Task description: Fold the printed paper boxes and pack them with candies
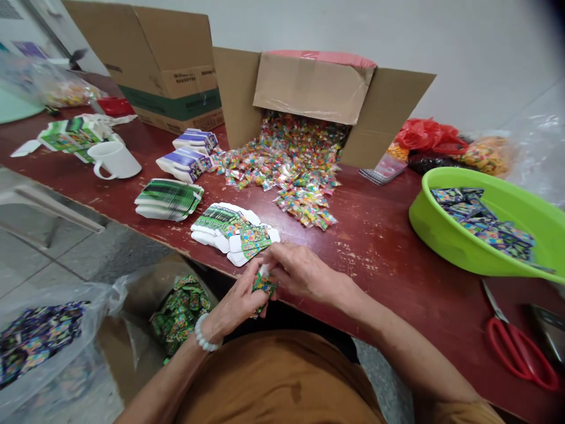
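Note:
My left hand (236,303), with a pale bead bracelet at the wrist, grips a small green printed candy box (263,285) just off the table's front edge. The box stands with its white flap end up. Close against that end is my right hand (300,272), its fingers bent and pinched together at the flap; whether anything else is between them is hidden. Flat green box blanks (227,224) lie fanned on the table just beyond my hands. Behind them, small clear candy packets (304,200) spill from an open cardboard box (313,88) lying on its side.
Stacked green blanks (168,199), purple blanks (188,159) and a white mug (115,160) stand at left. A lime basin (424,229) of filled packs and red scissors (518,347) are at right. Below left, a carton (115,347) holds green packs beside a plastic bag (57,377).

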`<state>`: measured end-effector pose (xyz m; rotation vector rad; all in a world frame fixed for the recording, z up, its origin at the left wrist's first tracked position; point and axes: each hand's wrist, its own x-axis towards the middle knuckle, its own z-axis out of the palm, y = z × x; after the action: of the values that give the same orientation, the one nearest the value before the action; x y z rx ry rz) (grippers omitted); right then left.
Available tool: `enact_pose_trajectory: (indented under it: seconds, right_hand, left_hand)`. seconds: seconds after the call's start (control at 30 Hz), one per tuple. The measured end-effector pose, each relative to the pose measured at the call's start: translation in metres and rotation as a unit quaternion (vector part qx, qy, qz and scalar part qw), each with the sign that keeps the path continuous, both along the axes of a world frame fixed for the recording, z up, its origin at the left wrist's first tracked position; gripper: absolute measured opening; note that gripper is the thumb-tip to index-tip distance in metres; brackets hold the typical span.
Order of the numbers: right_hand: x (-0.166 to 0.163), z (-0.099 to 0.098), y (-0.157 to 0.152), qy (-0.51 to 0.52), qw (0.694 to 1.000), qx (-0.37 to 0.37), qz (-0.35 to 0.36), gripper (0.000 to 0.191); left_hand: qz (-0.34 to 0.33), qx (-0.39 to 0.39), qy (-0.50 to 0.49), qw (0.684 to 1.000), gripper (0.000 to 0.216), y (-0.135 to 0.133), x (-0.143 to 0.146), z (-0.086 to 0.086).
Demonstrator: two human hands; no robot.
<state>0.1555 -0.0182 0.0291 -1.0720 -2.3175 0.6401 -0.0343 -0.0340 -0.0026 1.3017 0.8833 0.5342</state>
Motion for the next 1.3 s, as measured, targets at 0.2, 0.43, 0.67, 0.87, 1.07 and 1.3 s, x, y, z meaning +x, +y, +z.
enact_pose_trajectory:
  seconds: [0.2, 0.43, 0.67, 0.87, 1.07, 1.3]
  right_hand:
    - [-0.002, 0.003, -0.003, -0.018, 1.0, 0.001, -0.022, 0.021]
    - [-0.005, 0.008, -0.004, 0.063, 0.994, -0.088, 0.021, 0.019]
    - [0.011, -0.011, 0.0, 0.313, 0.914, -0.229, -0.119, 0.025]
    - [-0.015, -0.035, -0.017, 0.445, 0.789, -0.423, -0.026, 0.041]
    - [-0.017, -0.026, -0.023, 0.392, 0.879, -0.25, -0.106, 0.021]
    - [-0.011, -0.015, -0.024, 0.275, 0.955, -0.097, -0.054, 0.015]
  left_hand:
    - [-0.016, 0.004, 0.023, 1.0, 0.051, -0.001, 0.0, 0.0]
    - [0.022, -0.041, -0.045, 0.998, 0.052, -0.006, 0.011, -0.001]
    - [0.094, -0.155, -0.198, 0.963, 0.043, -0.001, 0.01, 0.003]
    - [0.142, -0.125, -0.215, 0.958, 0.037, -0.003, 0.017, 0.0]
    - [0.148, -0.157, -0.229, 0.949, 0.045, -0.004, 0.018, 0.009]
    - [0.155, -0.209, -0.242, 0.935, 0.045, -0.003, 0.018, 0.014]
